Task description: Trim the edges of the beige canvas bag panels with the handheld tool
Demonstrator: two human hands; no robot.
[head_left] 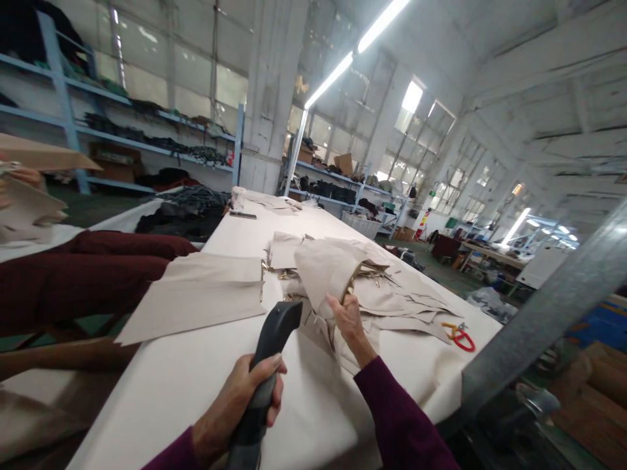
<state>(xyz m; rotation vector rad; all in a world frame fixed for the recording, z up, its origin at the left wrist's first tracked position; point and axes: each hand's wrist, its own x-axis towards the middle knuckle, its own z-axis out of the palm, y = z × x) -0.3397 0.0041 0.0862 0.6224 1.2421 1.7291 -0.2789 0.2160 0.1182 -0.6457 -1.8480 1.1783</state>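
My left hand (255, 388) is wrapped round a black tool (283, 326) with a thick handle and a curved, slanted head, much like a vacuum nozzle. Its lower end runs out of view at the bottom. In my right hand (351, 320) is the edge of a beige fabric piece (323, 261), lifted above a heap of similar cut pieces (406, 294). Small metal clips (377, 281) show among these. To the left lies a neat stack of beige fabric panels (196, 287), with clips along its right edge. The black head points towards the fabric, apart from it.
Red-and-yellow-handled scissors (463, 338) lie on the white table (298, 418) at the right. A slanted metal post (533, 307) stands beside that edge. Another person's hand (19, 176) holds beige fabric at far left. Maroon cloth rolls (88, 274) flank the table.
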